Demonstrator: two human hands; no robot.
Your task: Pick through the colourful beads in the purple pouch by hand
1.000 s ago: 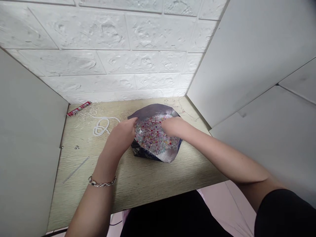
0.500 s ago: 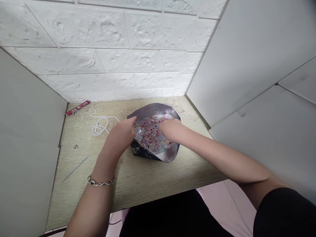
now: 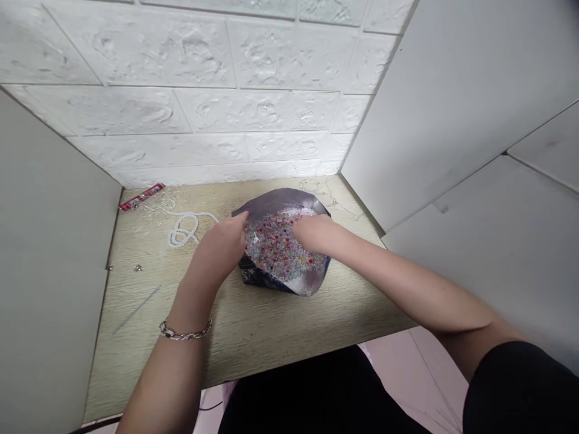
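A dark bag with a silvery lining (image 3: 312,282) stands wide open on the wooden table. Small multicoloured beads (image 3: 278,244) fill it, with red, pink and clear ones among them. My left hand (image 3: 226,241) grips the bag's left rim, thumb and fingers closed on the edge. Inside the mouth, on the right, my right hand (image 3: 312,233) reaches down into the beads. Its fingers are buried, so I cannot see whether they hold any. A silver chain bracelet (image 3: 185,333) circles my left wrist.
Left of the bag lie a coiled white bead strand (image 3: 183,232), a red packet (image 3: 142,196), clear thread (image 3: 156,208), a thin clear stick (image 3: 136,310) and a small metal piece (image 3: 138,268). Beaded loops (image 3: 310,185) lie behind. A white brick wall (image 3: 203,108) and side panels enclose the table.
Both hands stay almost where they were, the left on the rim and the right in the beads. The whole view has shifted very slightly.
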